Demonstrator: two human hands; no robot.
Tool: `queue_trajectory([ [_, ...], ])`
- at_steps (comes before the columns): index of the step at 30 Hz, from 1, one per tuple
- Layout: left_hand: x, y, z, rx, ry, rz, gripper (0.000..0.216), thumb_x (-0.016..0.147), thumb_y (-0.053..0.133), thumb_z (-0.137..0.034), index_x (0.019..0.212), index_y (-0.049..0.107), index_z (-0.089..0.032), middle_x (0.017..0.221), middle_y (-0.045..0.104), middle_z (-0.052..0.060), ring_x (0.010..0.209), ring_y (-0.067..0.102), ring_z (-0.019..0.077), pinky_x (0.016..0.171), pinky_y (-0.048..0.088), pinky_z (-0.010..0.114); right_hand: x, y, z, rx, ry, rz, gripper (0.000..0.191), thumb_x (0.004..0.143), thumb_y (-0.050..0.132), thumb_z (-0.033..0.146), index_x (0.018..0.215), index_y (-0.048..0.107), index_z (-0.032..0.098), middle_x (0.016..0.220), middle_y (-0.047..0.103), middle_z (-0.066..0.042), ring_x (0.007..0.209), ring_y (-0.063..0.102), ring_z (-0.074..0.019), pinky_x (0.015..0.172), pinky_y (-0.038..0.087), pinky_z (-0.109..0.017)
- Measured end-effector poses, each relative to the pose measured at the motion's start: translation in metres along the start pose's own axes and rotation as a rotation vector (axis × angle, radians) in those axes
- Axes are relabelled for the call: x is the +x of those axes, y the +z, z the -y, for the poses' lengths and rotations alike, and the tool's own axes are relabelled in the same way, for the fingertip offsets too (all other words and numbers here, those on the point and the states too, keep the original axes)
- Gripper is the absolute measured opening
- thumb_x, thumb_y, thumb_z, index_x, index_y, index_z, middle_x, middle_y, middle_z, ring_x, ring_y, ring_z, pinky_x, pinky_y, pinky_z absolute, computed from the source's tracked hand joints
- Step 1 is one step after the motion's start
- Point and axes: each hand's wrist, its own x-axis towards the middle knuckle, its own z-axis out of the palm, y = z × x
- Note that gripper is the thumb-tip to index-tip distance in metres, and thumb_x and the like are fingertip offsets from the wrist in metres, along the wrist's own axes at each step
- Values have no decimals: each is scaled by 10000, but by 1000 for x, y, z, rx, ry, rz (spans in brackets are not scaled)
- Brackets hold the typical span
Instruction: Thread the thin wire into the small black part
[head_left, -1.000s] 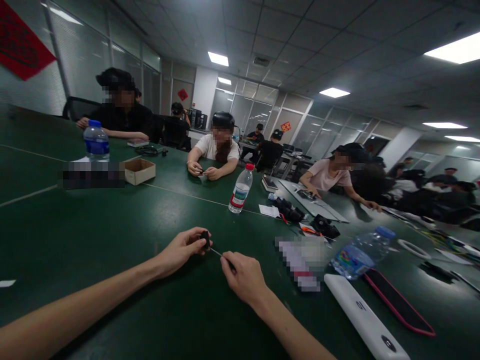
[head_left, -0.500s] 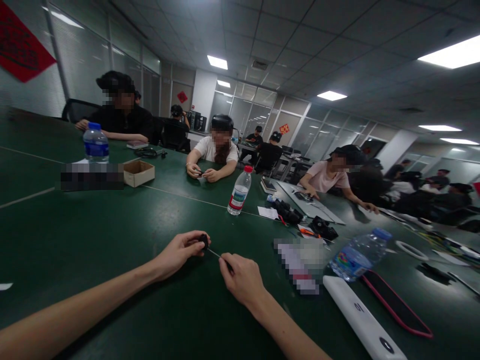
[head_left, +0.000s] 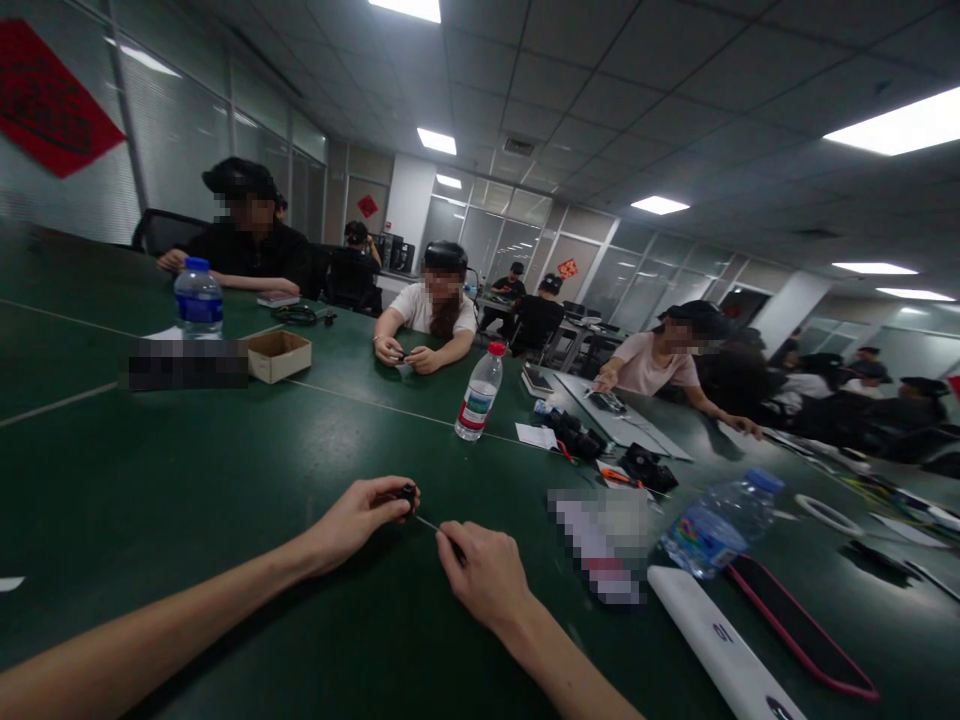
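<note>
My left hand pinches a small black part between thumb and fingers, above the green table. My right hand is closed around a slim screwdriver, its handle hidden in the palm. The bare metal shaft of the screwdriver points up and left, its tip at the black part. Whether the tip sits in the part or only touches it, I cannot tell.
Beyond my hands stands a red-capped bottle. To the right are a lying bottle, a white power bank, a red-edged phone and black parts. A cardboard box is at left. People sit across the table.
The whole view has shifted slightly, so the scene sits a little lower. Both hands keep their grips, with the shaft still at the black part. The person at right has drawn one hand back.
</note>
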Motion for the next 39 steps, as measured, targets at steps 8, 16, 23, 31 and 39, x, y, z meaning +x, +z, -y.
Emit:
queue_trajectory([
  [8,-3,2,-9,15,4,16,309,831,583,-346,1068,628,-153,990,643,61,893,562,192,825,431,303,-2,-2,-1,66,-9,-9,304,986,351,350,966,623,215,787,643,-5,629,574,-105,574,391,-198],
  [16,-1,3,-8,-35,-2,19,275,836,575,-380,966,638,-146,875,611,36,791,545,166,756,426,280,-2,5,-5,117,-8,-50,330,996,314,340,982,615,204,787,637,-18,635,582,-114,572,387,-201],
  [23,-3,10,-12,62,-51,201,253,810,622,-366,942,659,-154,888,640,53,813,573,190,790,439,312,5,8,-15,314,194,-259,394,1004,264,370,896,593,183,685,616,-7,577,576,-126,571,380,-218],
  [31,4,5,8,-239,-64,10,331,815,637,-379,1029,627,-126,959,613,70,853,562,165,785,442,282,1,3,-5,142,9,-69,286,978,372,328,911,618,198,742,631,-2,604,560,-104,580,373,-198],
  [39,6,4,13,-337,-101,-21,354,816,648,-362,1072,626,-119,1012,607,90,855,568,163,806,440,299,1,2,-5,100,4,-45,305,977,364,362,944,624,205,770,651,-9,618,573,-107,578,362,-201],
])
